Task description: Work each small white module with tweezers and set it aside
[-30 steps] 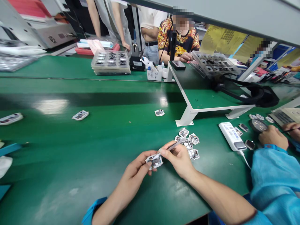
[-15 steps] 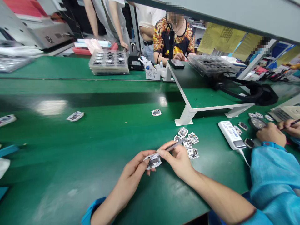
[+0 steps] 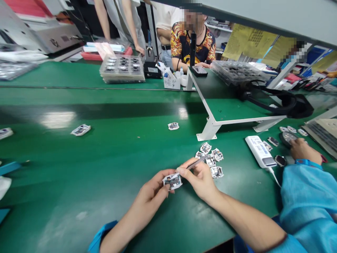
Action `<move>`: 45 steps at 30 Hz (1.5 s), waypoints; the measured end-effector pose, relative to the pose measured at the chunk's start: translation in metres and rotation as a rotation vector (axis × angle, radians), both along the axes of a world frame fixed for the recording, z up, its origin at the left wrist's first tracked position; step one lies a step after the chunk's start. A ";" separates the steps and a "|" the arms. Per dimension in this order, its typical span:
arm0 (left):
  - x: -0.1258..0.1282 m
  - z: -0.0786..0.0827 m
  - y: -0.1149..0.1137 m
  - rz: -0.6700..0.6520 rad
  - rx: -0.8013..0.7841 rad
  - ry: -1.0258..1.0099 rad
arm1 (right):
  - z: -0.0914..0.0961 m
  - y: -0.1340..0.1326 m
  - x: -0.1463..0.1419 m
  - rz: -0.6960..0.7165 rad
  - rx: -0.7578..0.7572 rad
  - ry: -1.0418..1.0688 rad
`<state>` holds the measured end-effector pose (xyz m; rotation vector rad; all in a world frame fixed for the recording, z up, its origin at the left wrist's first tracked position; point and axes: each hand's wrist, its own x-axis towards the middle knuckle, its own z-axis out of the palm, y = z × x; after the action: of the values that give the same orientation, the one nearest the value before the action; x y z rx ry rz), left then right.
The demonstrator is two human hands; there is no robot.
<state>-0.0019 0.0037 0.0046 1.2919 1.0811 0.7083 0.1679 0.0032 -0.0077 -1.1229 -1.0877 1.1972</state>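
Our left hand (image 3: 151, 191) pinches the small module (image 3: 172, 181) by its edges, just above the green mat (image 3: 105, 168), near centre. Our right hand (image 3: 200, 179) is closed pen-style on a thin tool (image 3: 193, 164), with the tip at the module's far edge. We cannot tell if the tip touches.

To do this well, we judge: grip the rim only, stay off the components, brace both wrists on the mat, and bring the tip in shallow with light force so it won't slip.

A pile of modules (image 3: 210, 160) sits just far-right of the right hand, and a stray module (image 3: 173, 125) lies farther out. A white shelf (image 3: 226, 121) stands on the mat at right, with a white labelled box (image 3: 259, 151) near its foot. A co-worker's hand (image 3: 302, 149), blue-sleeved, is at the right edge. On the far side are stacked trays (image 3: 122, 68), people and yellow sheets (image 3: 263, 47).
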 end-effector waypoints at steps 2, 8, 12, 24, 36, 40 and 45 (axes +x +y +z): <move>-0.002 -0.001 0.001 -0.020 0.021 0.031 | 0.000 0.000 0.000 0.007 0.008 0.000; -0.005 -0.004 0.001 -0.049 0.050 0.105 | 0.001 0.001 0.001 0.016 0.010 0.002; -0.004 -0.008 0.001 -0.028 0.025 0.097 | 0.000 0.000 0.001 0.013 0.014 0.003; 0.004 0.011 0.001 0.222 -0.286 -0.299 | 0.007 0.000 0.005 -0.078 0.112 0.089; 0.008 0.014 -0.005 0.214 -0.251 -0.285 | 0.001 -0.006 0.000 -0.003 0.089 -0.032; 0.007 0.010 -0.005 0.185 -0.232 -0.250 | 0.000 -0.006 -0.001 0.006 0.083 -0.022; 0.004 0.005 -0.003 0.177 -0.230 -0.239 | 0.001 -0.008 0.000 0.038 0.211 -0.087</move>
<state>0.0021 0.0008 0.0098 0.8988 1.0543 0.8223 0.1679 -0.0044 -0.0071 -1.0023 -1.2757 1.0438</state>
